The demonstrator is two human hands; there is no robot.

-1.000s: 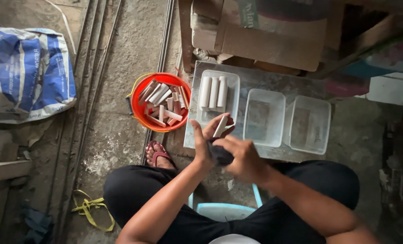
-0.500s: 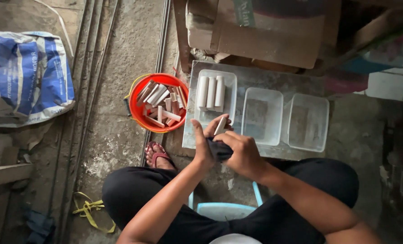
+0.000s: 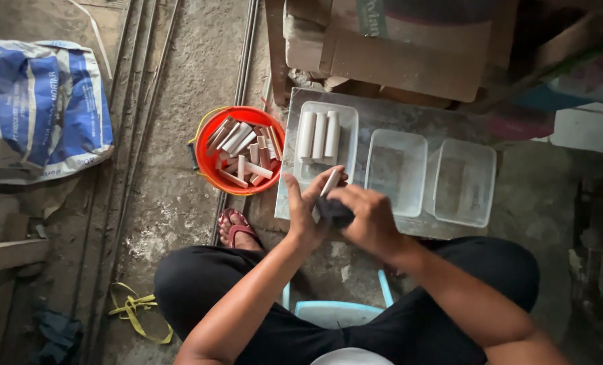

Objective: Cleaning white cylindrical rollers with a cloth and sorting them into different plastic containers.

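Observation:
My left hand holds a short white tube upright-tilted in front of me. My right hand presses a small dark pad against the tube's lower part. Just beyond my hands stands a clear plastic container with three white tubes lying side by side in it. To its left an orange bucket holds several white and brownish tube pieces.
Two more clear containers stand on a grey slab to the right. A cardboard box lies behind. A blue-and-white sack lies at left, metal rods run along the floor, and my sandalled foot rests below the bucket.
My hands stay together on the tube; the right hand with the pad has shifted slightly along it. The view has drifted a little. Nothing else moved.

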